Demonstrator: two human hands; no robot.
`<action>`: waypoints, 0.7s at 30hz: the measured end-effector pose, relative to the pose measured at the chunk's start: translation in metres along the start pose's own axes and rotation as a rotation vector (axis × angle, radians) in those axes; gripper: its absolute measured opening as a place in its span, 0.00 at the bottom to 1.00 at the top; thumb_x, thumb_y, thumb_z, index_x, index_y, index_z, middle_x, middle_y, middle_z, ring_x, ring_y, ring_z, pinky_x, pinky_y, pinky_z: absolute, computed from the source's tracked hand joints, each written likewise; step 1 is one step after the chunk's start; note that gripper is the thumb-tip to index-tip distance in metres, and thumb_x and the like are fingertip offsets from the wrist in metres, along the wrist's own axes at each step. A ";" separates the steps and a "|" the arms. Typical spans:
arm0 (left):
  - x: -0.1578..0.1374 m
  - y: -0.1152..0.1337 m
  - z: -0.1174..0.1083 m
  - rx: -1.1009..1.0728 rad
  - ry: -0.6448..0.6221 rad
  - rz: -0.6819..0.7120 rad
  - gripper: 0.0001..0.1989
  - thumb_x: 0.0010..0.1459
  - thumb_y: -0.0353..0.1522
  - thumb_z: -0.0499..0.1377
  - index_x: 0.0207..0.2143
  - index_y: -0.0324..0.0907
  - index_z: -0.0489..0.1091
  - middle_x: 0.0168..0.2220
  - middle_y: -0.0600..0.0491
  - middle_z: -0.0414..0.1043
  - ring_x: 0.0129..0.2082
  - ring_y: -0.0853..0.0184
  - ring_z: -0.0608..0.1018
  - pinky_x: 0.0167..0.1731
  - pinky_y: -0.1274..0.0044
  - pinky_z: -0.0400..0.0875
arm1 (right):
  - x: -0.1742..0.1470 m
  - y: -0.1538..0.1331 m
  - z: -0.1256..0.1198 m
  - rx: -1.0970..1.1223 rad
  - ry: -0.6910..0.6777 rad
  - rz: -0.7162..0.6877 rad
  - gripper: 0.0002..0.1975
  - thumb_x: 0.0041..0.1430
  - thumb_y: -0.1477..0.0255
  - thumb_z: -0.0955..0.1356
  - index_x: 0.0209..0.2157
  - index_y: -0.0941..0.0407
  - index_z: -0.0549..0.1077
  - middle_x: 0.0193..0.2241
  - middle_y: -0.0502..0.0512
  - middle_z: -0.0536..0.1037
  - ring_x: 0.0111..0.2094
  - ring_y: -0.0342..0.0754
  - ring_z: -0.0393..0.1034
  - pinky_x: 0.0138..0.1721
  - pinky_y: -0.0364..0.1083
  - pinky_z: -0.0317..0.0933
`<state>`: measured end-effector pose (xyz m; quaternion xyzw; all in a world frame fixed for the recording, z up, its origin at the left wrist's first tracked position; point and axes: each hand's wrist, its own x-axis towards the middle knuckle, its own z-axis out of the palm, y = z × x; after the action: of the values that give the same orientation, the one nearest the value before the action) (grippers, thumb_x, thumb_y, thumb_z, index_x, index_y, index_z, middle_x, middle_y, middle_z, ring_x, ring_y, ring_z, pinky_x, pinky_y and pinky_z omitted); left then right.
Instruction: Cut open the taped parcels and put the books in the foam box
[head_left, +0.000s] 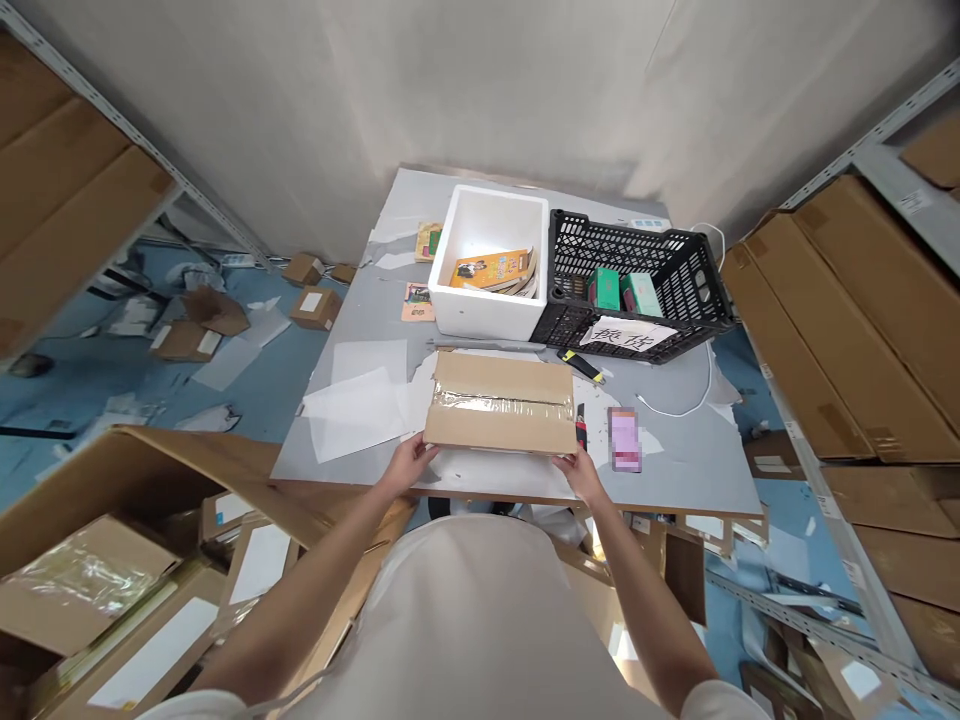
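Observation:
A flat brown cardboard box (502,428), with clear tape along its middle seam, lies in front of me at the near side of the table. My left hand (409,463) grips its near left corner, and my right hand (577,472) grips the near right corner. Both hands have their fingers curled at the lower edge, some of them hidden under the box. Close to the right end of the box lie a red and black cutter (581,425) and a yellow and black utility knife (581,366). A phone (625,440) with a blurred screen rests further right.
Behind the box stand a white foam bin (491,318) holding booklets and a black plastic crate (566,325) with green boxes. White sheets (356,415) cover the table's left part. Shelves with large cartons (862,300) flank the right; an open carton (172,450) of parcels stands lower left.

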<state>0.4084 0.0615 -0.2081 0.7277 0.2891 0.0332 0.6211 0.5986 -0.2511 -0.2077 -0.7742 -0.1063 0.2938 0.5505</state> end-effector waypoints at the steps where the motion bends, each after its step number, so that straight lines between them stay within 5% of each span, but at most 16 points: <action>1: 0.001 0.000 0.002 -0.017 0.006 0.006 0.28 0.46 0.46 0.59 0.46 0.38 0.69 0.47 0.44 0.74 0.49 0.57 0.74 0.52 0.65 0.64 | 0.001 -0.001 0.003 0.023 0.012 -0.011 0.26 0.45 0.63 0.69 0.48 0.54 0.66 0.47 0.60 0.74 0.47 0.51 0.69 0.49 0.54 0.61; 7: 0.001 0.021 0.000 -0.049 0.086 0.011 0.28 0.46 0.49 0.58 0.43 0.38 0.69 0.46 0.44 0.73 0.47 0.60 0.74 0.49 0.69 0.66 | -0.002 -0.025 0.004 -0.074 0.063 -0.045 0.25 0.48 0.54 0.66 0.43 0.56 0.65 0.44 0.62 0.75 0.44 0.52 0.70 0.43 0.50 0.64; 12: 0.007 0.061 -0.010 0.180 0.208 0.051 0.24 0.52 0.49 0.54 0.39 0.39 0.71 0.39 0.47 0.76 0.37 0.63 0.75 0.40 0.74 0.68 | -0.001 -0.061 -0.009 -0.297 0.100 -0.072 0.23 0.55 0.48 0.58 0.35 0.54 0.65 0.33 0.56 0.76 0.34 0.50 0.70 0.33 0.46 0.62; 21: 0.063 0.093 -0.012 0.513 0.274 -0.062 0.25 0.53 0.51 0.49 0.20 0.41 0.69 0.22 0.52 0.70 0.25 0.66 0.69 0.26 0.76 0.57 | 0.050 -0.090 -0.015 -0.679 0.114 0.040 0.24 0.59 0.51 0.54 0.25 0.54 0.66 0.28 0.59 0.76 0.30 0.51 0.68 0.29 0.45 0.54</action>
<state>0.4912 0.0951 -0.1393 0.8405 0.3914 0.0380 0.3727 0.6617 -0.2052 -0.1391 -0.9302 -0.1520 0.2088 0.2609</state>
